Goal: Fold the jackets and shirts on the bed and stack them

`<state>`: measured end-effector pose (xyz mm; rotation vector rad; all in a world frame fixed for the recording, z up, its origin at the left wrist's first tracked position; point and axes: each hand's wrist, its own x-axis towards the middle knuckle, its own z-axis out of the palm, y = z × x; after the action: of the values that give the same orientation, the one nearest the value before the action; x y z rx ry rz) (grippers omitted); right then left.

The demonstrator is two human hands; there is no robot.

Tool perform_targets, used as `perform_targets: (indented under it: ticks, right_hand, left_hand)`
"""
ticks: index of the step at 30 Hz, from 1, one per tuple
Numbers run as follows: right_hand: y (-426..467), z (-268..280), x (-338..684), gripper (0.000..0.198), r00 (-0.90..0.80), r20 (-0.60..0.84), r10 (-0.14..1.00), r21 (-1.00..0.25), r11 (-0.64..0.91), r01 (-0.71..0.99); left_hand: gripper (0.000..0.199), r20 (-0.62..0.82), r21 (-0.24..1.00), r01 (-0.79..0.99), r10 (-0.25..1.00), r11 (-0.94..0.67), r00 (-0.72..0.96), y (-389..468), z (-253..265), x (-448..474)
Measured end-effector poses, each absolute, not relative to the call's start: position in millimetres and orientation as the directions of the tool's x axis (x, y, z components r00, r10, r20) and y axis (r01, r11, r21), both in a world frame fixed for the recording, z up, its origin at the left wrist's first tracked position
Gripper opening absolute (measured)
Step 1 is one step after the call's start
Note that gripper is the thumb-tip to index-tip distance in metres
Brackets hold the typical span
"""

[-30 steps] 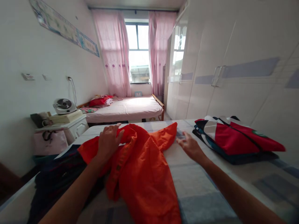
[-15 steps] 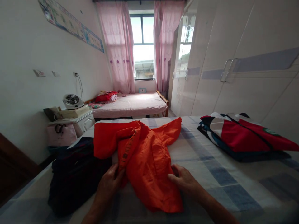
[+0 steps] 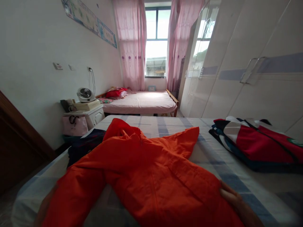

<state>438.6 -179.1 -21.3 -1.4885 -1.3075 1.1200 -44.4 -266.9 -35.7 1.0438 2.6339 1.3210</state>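
Observation:
An orange jacket [image 3: 151, 170] lies spread across the near part of the bed, its collar end away from me and one sleeve stretched out to the far right. The other sleeve [image 3: 78, 189] comes down toward me at the lower left. My right hand [image 3: 233, 200] is closed on the jacket's right edge, thumb on the near side. Only a strip of my left hand [image 3: 44, 201] shows behind the left sleeve; the fingers are hidden by the cloth. A dark folded garment [image 3: 86, 143] is partly covered by the jacket.
Folded clothes in red, white and dark blue [image 3: 255, 145] are stacked on the checked bed sheet [image 3: 163, 124] at the right. Beyond are a second bed [image 3: 146, 102] and a cabinet [image 3: 96, 117] with a fan [image 3: 85, 94]. A white wardrobe [image 3: 236, 63] lines the right wall.
The jacket has been opened out toward me, its left sleeve drawn down to the lower left. My hands have moved apart. The view has swung somewhat left.

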Motion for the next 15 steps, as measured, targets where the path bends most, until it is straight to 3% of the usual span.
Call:
perform_targets:
  ticks: [4,7,11,13,15]
  right_hand:
    - [-171.2,-33.5,429.3,0.036,-0.131,-0.187,0.974,-0.975,-0.167,0.146]
    - [-166.2,-37.4,414.8,0.043,-0.159,-0.157,0.975,-0.980,-0.135,0.144]
    - [-160.2,-40.0,399.6,0.047,0.003,-0.041,0.999,-0.890,-0.038,0.454]
    - [-146.3,-35.4,395.5,0.047,0.036,0.100,0.994,-0.796,0.059,0.602]
    - [-120.5,-26.2,390.9,0.044,-0.058,0.266,0.962,-0.680,0.230,0.696]
  left_hand:
    - [0.065,-0.004,0.866,0.304,0.613,0.397,-0.790,-267.4,-29.1,-26.8]
    - [0.080,0.027,0.804,0.373,0.598,0.463,-0.801,-255.7,-19.7,2.3]
    - [0.094,0.230,0.630,0.618,0.647,0.470,-0.727,-242.0,-12.8,27.9]
    - [0.094,0.175,0.618,0.613,0.674,0.492,-0.718,-239.7,-13.2,26.2]
    - [0.093,0.093,0.584,0.590,0.676,0.557,-0.731,-240.2,-16.9,16.9]
